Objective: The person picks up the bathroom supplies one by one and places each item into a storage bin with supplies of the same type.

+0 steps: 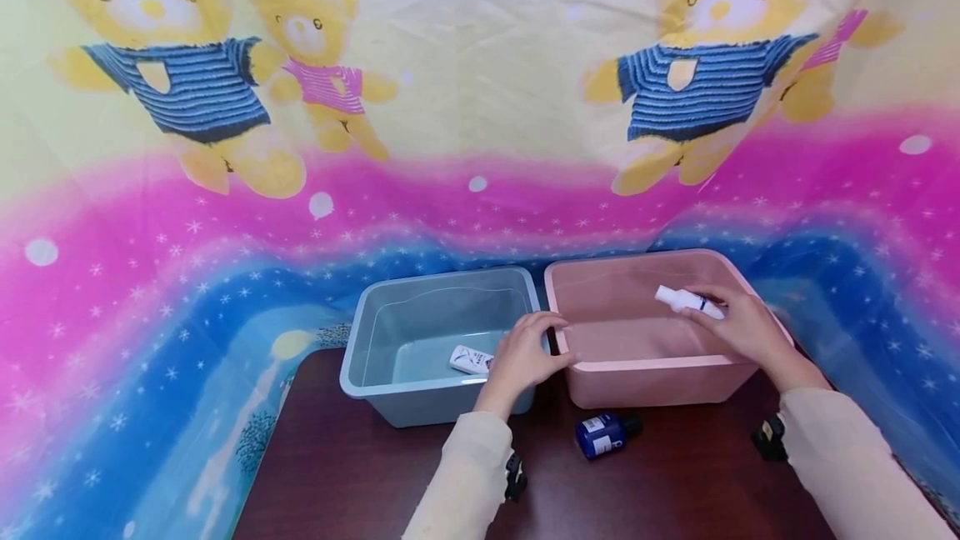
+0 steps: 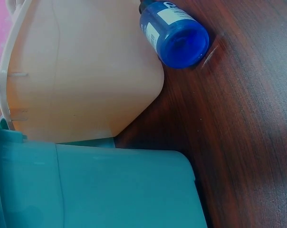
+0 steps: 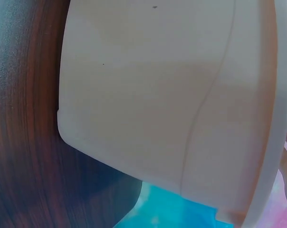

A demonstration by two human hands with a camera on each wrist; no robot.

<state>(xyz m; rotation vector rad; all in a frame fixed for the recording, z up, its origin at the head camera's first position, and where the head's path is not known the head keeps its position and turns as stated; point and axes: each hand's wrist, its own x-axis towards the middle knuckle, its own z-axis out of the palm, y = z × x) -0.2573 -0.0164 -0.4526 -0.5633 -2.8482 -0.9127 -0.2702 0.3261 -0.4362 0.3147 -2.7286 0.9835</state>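
Note:
My right hand [image 1: 738, 327] holds a small white bottle [image 1: 684, 300] with dark print between thumb and fingers, its cap end pointing left over the pink bin [image 1: 660, 365]. In the right wrist view the pink bin's wall [image 3: 153, 109] fills most of the picture, and the hand shows only at the right edge. My left hand [image 1: 521, 357] grips the pink bin's near-left rim with thumb and fingertips. Beside it stands the grey-blue bin [image 1: 420, 394], where a white bottle [image 1: 470, 359] with dark print lies, partly hidden by the front wall and hand.
A dark blue bottle [image 1: 600, 435] with white labels and a black cap lies on the brown table [image 1: 660, 482] before the pink bin. Both bins stand side by side, close to the cloth backdrop [image 1: 480, 132] printed with bears.

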